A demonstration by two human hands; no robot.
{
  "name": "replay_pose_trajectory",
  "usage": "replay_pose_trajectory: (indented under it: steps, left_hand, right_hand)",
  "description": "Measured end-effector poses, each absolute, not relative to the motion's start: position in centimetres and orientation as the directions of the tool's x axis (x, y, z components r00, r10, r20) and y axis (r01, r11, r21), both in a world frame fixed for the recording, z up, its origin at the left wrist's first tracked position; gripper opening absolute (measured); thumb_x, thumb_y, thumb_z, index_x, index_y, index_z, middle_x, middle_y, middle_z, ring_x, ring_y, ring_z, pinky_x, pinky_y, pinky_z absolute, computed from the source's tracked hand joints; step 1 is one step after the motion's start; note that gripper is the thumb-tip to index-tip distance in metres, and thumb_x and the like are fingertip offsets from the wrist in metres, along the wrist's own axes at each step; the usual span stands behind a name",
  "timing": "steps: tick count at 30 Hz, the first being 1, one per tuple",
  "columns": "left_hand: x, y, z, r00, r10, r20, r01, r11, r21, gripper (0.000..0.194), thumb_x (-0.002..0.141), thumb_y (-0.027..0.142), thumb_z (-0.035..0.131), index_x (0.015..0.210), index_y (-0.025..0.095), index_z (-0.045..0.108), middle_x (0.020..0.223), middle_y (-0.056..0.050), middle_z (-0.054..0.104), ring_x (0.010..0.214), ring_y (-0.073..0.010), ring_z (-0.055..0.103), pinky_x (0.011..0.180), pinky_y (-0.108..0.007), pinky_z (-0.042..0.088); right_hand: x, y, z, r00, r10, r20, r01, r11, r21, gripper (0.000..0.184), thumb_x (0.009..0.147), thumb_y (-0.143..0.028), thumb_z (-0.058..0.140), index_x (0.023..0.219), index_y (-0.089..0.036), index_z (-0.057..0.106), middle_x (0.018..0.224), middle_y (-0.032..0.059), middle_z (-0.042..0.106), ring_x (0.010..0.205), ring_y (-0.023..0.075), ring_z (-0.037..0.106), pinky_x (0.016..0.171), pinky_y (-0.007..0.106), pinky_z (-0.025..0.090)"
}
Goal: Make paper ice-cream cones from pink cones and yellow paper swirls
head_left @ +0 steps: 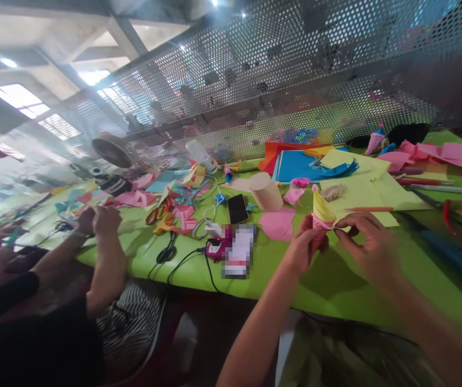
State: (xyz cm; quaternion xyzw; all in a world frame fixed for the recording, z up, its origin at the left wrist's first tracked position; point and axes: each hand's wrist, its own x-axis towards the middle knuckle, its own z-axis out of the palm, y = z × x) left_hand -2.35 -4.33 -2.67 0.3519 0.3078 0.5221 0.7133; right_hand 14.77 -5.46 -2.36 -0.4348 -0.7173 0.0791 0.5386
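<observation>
My left hand (pixel 303 248) is closed around the lower part of a small yellow and pink cone-shaped craft piece (pixel 321 208). The piece stands nearly upright, with a pink tip and a pink band at its base. The fingers of my right hand (pixel 370 244) pinch at the right end of that pink band. Whether a thread or strip lies between those fingertips is too small to tell. Beyond the cone, a tuft of tan fibre (pixel 333 192) rests on pale yellow sheets (pixel 392 188). A pink sheet (pixel 278 223) lies left of my left hand.
A beige cylinder (pixel 265 192), a dark phone (pixel 237 208) and a lit phone (pixel 239 252) by a magenta power strip (pixel 214 250) are to the left. Scissors (pixel 428 231) lie right. A co-worker's hands (pixel 101 219) are far left. Perforated metal panel (pixel 231 91) stands behind.
</observation>
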Motion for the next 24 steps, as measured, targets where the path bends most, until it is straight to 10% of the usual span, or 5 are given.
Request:
replay_pose_trajectory:
  steps: [24]
  left_hand:
    - [-2.3,-4.9,-2.2,0.269,0.957,-0.105,-0.478,0.227,0.849,0.059,0.072,0.051,0.095,0.112,0.021,0.063,0.091,0.0,0.068,0.059,-0.0058,0.047,0.053,-0.022,0.029]
  right_hand:
    - [14.7,-6.0,-2.5,-0.029,0.65,0.759,0.658,0.584,-0.475,0.007,0.102,-0.023,0.069,0.107,-0.026,0.071,0.097,0.0031,0.084,0.081,0.0232,0.078,0.076,0.038,0.055]
